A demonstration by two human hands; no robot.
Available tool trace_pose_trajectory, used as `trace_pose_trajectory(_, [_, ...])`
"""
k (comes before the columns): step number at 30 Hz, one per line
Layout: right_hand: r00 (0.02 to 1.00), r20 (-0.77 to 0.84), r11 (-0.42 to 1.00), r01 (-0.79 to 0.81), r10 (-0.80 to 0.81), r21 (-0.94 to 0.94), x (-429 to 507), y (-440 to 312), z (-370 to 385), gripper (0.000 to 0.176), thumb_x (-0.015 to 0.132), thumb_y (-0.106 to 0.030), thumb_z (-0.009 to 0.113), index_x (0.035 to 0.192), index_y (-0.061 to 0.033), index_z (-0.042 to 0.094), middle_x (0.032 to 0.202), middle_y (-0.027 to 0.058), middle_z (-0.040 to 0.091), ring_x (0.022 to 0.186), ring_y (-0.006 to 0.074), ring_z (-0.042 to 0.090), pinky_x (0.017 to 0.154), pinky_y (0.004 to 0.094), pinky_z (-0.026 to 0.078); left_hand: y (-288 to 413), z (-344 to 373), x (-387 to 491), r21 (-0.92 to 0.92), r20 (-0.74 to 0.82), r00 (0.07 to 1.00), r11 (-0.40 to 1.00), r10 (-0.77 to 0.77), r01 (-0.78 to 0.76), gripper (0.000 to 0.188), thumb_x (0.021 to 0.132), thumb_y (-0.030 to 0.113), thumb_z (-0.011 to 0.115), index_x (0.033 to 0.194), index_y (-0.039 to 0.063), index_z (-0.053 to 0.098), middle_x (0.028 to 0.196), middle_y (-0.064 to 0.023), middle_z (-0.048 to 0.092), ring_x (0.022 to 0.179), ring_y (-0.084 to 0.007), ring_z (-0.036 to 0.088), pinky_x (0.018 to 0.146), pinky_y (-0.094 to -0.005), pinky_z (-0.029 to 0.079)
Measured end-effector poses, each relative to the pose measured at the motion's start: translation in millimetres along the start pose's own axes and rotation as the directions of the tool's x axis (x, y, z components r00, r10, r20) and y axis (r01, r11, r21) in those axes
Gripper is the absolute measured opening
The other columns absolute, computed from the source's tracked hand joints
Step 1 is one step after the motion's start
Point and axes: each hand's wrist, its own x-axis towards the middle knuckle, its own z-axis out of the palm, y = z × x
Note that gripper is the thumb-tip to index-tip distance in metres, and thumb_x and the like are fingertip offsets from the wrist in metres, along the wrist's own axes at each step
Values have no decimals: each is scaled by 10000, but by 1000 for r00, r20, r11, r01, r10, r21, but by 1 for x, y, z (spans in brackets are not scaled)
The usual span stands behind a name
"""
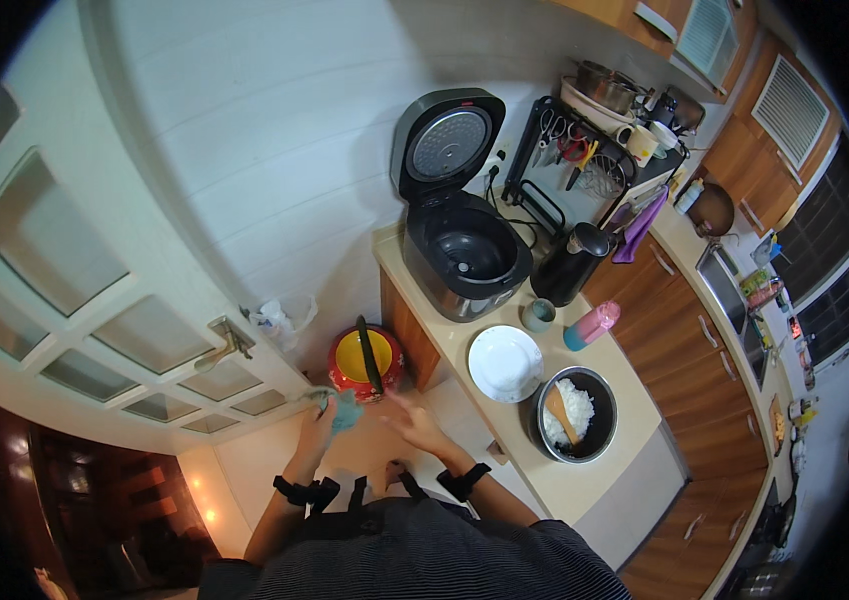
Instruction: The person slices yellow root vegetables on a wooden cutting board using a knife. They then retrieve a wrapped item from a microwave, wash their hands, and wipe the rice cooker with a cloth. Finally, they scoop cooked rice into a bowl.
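Observation:
My left hand [319, 422] grips a crumpled teal cloth [346, 412]. Close to it, my right hand [417, 422] holds nothing; its fingers are apart and slightly blurred. Beyond both hands, low by the wall, stands a red patterned bucket-like container [395, 373] with a yellow inside and a dark bar across it. On the counter to my right, a metal inner pot [605, 420] holds white rice [580, 406] with a wooden rice paddle [561, 414] lying in it. A white plate [505, 363] sits beside the pot. Behind it is a rice cooker [462, 251], its lid raised.
A small cup [538, 315], a pink-and-blue bottle [591, 327] and a black kettle [571, 262] stand on the counter [612, 487]. A black rack [537, 150] carries scissors and other utensils. At left is a white paned door [162, 330] with a lever handle [226, 346].

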Motion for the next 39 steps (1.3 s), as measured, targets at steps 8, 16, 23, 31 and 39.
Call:
trace_pose_trajectory(8, [970,-206,937,-51,129,345,117,-54,-7,201,816,20,695,1014,4,663,910,49,671,884,120,611,794,278,495,95,-24,80,-394,561,827,890,35,229,508,1032,412,395,1408,73,445,1263,-54,596,1156,-155,543,1006,-323,384])
trace_pose_trajectory(16, [685,-718,956,114,122,271,190,-61,-142,161,920,-124,645,1052,-37,619,934,-12,625,846,76,537,763,233,446,150,-98,123,-86,687,712,989,149,-124,450,1002,235,496,1397,21,466,1281,-101,584,1179,-192,546,1043,-329,391])
trace_pose_trajectory(23, [570,-661,872,-351,489,342,284,15,-272,346,847,-35,626,1186,6,571,934,80,631,767,161,613,601,309,513,132,-117,149,-119,657,737,987,159,-107,426,991,207,521,1352,-17,494,1271,-118,592,1163,-206,564,1026,-336,408])
trace_pose_trajectory(31, [845,118,828,-468,521,-308,375,148,-301,474,788,-100,751,1205,41,575,1175,173,593,1003,358,625,736,483,566,130,-100,158,-206,527,833,976,172,-71,413,980,180,545,1341,-16,508,1238,-117,607,1133,-202,568,988,-319,435])
trace_pose_trajectory(39, [723,-102,343,-441,683,-829,410,216,-230,309,890,-171,621,1163,-27,637,1187,215,628,1045,377,632,810,461,543,116,-94,161,-183,388,912,981,134,-66,445,964,215,572,1358,17,509,1273,-146,593,1177,-237,552,1042,-360,405])
